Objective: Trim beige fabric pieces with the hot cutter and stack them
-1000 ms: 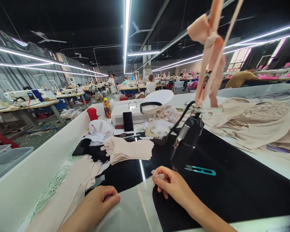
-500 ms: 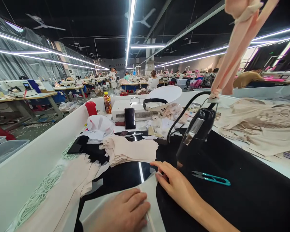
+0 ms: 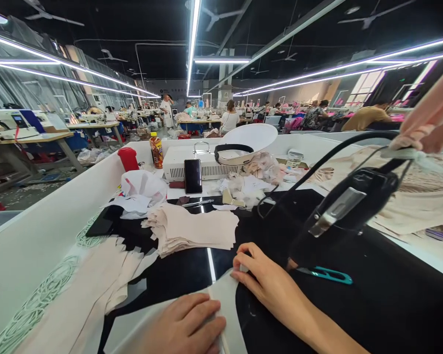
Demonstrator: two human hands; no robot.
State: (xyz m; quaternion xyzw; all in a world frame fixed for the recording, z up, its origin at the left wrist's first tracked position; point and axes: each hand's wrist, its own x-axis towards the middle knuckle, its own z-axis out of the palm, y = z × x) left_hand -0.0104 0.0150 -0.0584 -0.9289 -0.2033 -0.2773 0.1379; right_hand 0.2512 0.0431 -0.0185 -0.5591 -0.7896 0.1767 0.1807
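Observation:
A pale, off-white fabric piece (image 3: 223, 290) with a narrow strip along it lies on the black work surface before me. My left hand (image 3: 192, 322) rests flat on it, fingers stretched out over the strip. At the fabric's far right corner, my right hand (image 3: 256, 275) has thumb and fingers pinched together on the edge. Teal thread snips (image 3: 332, 275) lie just right of my right hand. A black hand-held tool (image 3: 350, 201) with a clear plate hangs tilted above them from pink cloth strips (image 3: 430, 120), its tip near the snips' blades.
A stack of beige fabric pieces (image 3: 199, 228) lies beyond my hands. More cut pieces (image 3: 92, 280) and green cord coils (image 3: 40, 300) line the left wall. A phone (image 3: 193, 176) leans on a white box (image 3: 173, 162). Beige cloth (image 3: 417, 209) is piled at right.
My right hand has drawn its fingers together at the fabric's corner. The hanging black tool has swung right, over the snips. The view has shifted slightly; my left hand stays on the fabric.

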